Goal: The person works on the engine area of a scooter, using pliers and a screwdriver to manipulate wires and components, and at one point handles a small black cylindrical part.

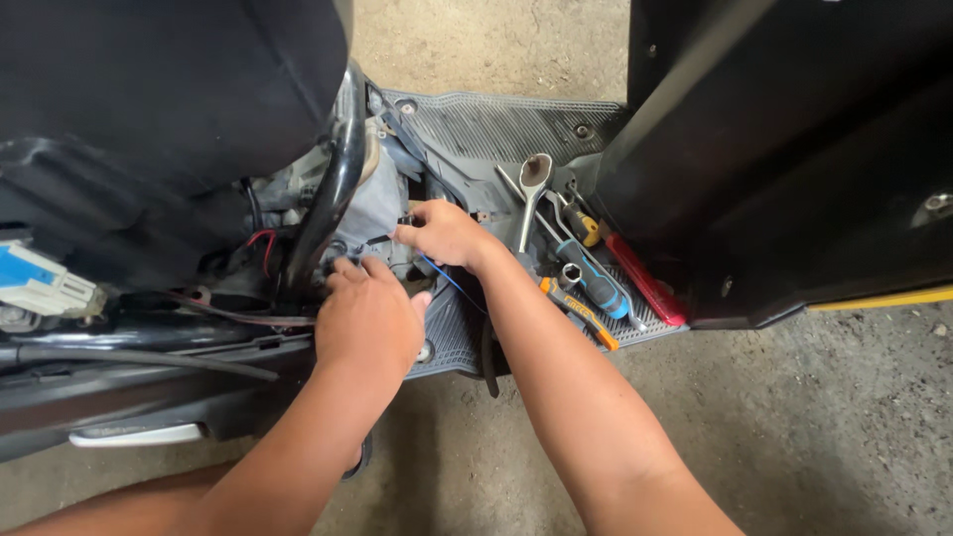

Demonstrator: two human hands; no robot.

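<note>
- My left hand [367, 318] rests on the scooter's grey engine part [372, 213], fingers curled against it; I cannot tell whether they grip anything.
- My right hand [442, 233], at one o'clock from the left, pinches what looks like a small dark connector [405, 219].
- A blue wire [447, 280] runs beneath that wrist.
- Tools [586, 278] lie on the ribbed footboard [496, 124], at three o'clock.
</note>
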